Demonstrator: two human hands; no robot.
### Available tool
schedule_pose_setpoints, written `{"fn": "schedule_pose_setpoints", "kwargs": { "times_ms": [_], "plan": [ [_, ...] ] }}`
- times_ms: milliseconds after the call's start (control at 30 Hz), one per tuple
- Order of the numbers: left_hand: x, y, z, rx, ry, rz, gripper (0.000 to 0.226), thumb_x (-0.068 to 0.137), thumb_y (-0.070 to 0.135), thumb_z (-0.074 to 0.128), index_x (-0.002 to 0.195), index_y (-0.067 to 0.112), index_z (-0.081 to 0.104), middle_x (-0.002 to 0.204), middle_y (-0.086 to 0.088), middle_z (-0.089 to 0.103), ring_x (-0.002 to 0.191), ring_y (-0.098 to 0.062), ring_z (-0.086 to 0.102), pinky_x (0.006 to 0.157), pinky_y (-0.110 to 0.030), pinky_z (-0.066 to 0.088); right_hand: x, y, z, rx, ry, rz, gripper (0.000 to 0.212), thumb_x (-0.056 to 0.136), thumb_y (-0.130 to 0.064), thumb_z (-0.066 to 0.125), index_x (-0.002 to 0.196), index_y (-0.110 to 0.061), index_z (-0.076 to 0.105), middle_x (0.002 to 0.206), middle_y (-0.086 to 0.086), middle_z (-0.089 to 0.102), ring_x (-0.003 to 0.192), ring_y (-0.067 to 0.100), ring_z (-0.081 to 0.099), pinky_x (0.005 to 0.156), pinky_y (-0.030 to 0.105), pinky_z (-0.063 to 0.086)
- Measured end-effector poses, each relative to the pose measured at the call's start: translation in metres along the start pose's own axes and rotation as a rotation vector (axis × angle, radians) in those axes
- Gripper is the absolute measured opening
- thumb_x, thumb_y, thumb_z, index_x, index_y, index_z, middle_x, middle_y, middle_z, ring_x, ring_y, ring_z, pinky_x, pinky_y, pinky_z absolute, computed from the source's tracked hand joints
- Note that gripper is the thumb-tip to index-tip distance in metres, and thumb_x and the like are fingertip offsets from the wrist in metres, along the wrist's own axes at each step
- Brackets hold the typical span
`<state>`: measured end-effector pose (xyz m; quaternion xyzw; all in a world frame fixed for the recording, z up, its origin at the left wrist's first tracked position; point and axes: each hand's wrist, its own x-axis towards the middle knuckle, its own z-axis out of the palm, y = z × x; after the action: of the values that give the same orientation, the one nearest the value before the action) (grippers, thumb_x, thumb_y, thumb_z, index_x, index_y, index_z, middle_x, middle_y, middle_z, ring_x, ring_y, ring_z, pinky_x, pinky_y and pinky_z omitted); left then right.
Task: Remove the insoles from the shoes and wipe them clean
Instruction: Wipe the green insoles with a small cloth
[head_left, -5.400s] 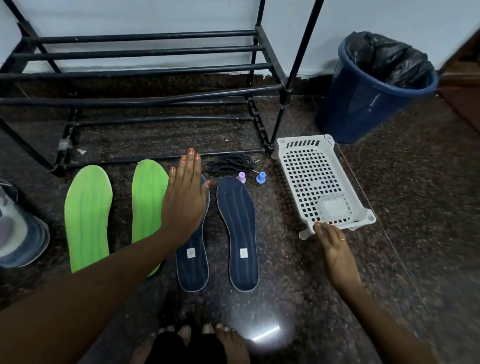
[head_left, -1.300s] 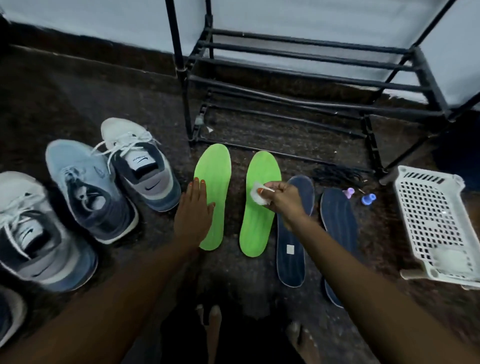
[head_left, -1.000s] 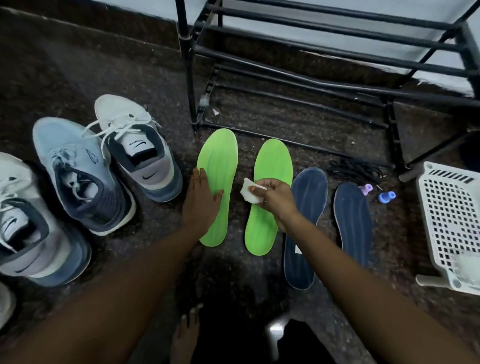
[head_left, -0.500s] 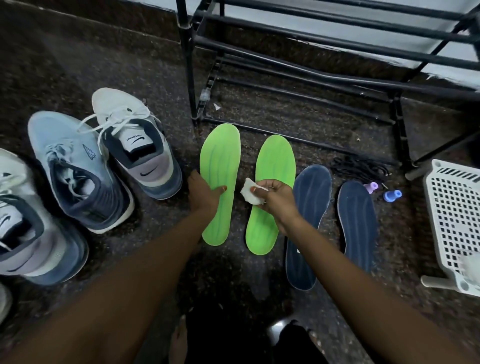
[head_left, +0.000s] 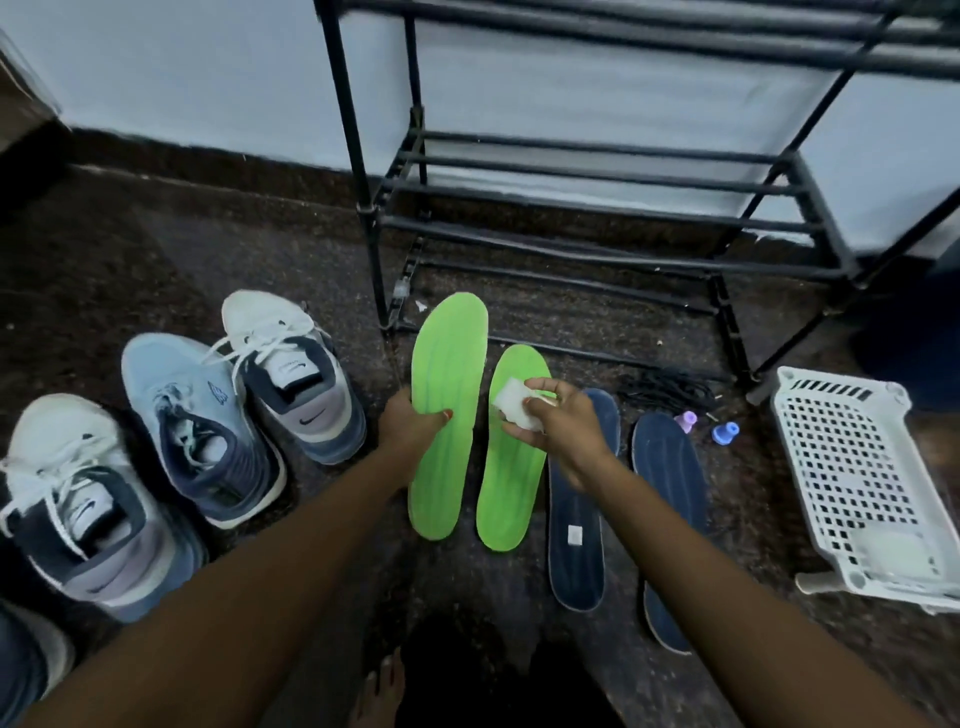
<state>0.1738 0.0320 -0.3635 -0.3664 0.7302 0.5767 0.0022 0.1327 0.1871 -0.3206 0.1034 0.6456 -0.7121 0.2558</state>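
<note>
I am seeing a home's shoe corner. A black metal shoe rack is standing against a pale painted wall just beyond the fingers of my right hand. Several sneakers are sitting in a row on the dark speckled stone floor to the left of my left hand and its fingers, and a white plastic basket is lying well to the right of the right fingers.

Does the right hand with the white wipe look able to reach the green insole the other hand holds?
Probably yes. The right hand, pinching the wipe, is beside the held green insole with nothing between them. The left hand grips only one edge, leaving most of its face bare.
</note>
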Motion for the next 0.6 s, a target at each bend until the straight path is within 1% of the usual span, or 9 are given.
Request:
{"fn": "schedule_pose_setpoints", "kwargs": {
  "times_ms": [67,100,133,200,233,367,433,533,600],
  "plan": [
    [-0.013,0.02,-0.006,0.013,-0.08,0.037,0.041,0.083,-0.001,0.068,0.123,-0.002,0.057,0.118,-0.021,0.063,0.103,-0.032,0.061,0.081,-0.031,0.046,-0.011,-0.015,-0.003,-0.036,0.001,-0.042,0.03,0.09,0.01,0.043,0.116,-0.002,0.052,0.113,0.019,0.047,0.094,0.036,0.06,0.07,0.032,0.055],
    [-0.018,0.03,-0.008,0.022,-0.123,0.053,0.042,0.084,-0.003,0.067,0.124,-0.001,0.055,0.119,-0.019,0.062,0.102,-0.03,0.06,0.08,-0.029,0.044,-0.016,-0.022,-0.005,-0.05,0.003,-0.058,0.032,0.09,0.01,0.042,0.117,-0.001,0.053,0.117,0.021,0.048,0.102,0.039,0.057,0.071,0.03,0.054],
    [-0.027,0.041,-0.01,0.029,-0.157,0.071,0.043,0.085,-0.003,0.065,0.126,0.0,0.054,0.119,-0.016,0.062,0.102,-0.028,0.059,0.079,-0.027,0.043,-0.023,-0.029,-0.006,-0.059,0.002,-0.079,0.03,0.091,0.01,0.042,0.115,-0.002,0.056,0.121,0.022,0.049,0.105,0.04,0.056,0.069,0.028,0.055],
    [-0.045,0.063,-0.013,0.01,-0.198,0.1,0.044,0.086,-0.005,0.063,0.128,0.002,0.051,0.117,-0.012,0.061,0.1,-0.025,0.058,0.081,-0.027,0.043,-0.039,-0.045,-0.008,-0.066,-0.001,-0.131,0.028,0.091,0.01,0.041,0.106,-0.004,0.06,0.122,0.024,0.051,0.102,0.036,0.057,0.064,0.022,0.057],
    [-0.053,0.075,-0.014,-0.026,-0.216,0.106,0.045,0.087,-0.006,0.061,0.129,0.004,0.049,0.119,-0.013,0.061,0.1,-0.025,0.057,0.083,-0.03,0.045,-0.047,-0.053,-0.01,-0.062,-0.004,-0.159,0.028,0.091,0.011,0.041,0.103,-0.005,0.061,0.121,0.024,0.053,0.1,0.034,0.058,0.064,0.02,0.056],
    [-0.086,0.119,-0.016,-0.095,-0.268,0.154,0.047,0.087,-0.009,0.059,0.13,0.004,0.048,0.122,-0.016,0.06,0.107,-0.031,0.059,0.09,-0.038,0.048,-0.081,-0.086,-0.012,-0.047,-0.001,-0.252,0.028,0.091,0.011,0.041,0.088,-0.005,0.064,0.116,0.027,0.057,0.095,0.03,0.06,0.063,0.017,0.055],
    [-0.104,0.143,-0.018,-0.138,-0.305,0.181,0.044,0.087,-0.008,0.059,0.127,0.004,0.049,0.118,-0.015,0.061,0.1,-0.028,0.06,0.088,-0.037,0.049,-0.095,-0.104,-0.013,-0.042,0.023,-0.299,0.03,0.09,0.01,0.042,0.085,-0.007,0.065,0.115,0.026,0.058,0.09,0.027,0.062,0.062,0.016,0.055],
    [-0.133,0.178,-0.024,-0.221,-0.364,0.213,0.041,0.089,-0.007,0.057,0.127,0.006,0.049,0.114,-0.016,0.062,0.092,-0.026,0.061,0.081,-0.037,0.051,-0.12,-0.137,-0.017,-0.017,0.051,-0.376,0.03,0.09,0.011,0.042,0.087,-0.008,0.065,0.112,0.024,0.059,0.086,0.024,0.063,0.064,0.018,0.056],
    [-0.152,0.199,-0.029,-0.309,-0.427,0.22,0.038,0.091,-0.001,0.058,0.128,0.003,0.05,0.105,-0.014,0.066,0.081,-0.025,0.065,0.073,-0.036,0.056,-0.136,-0.157,-0.019,-0.015,0.064,-0.426,0.029,0.09,0.01,0.042,0.087,-0.009,0.065,0.111,0.024,0.06,0.086,0.025,0.063,0.065,0.019,0.056]
  ]
}}
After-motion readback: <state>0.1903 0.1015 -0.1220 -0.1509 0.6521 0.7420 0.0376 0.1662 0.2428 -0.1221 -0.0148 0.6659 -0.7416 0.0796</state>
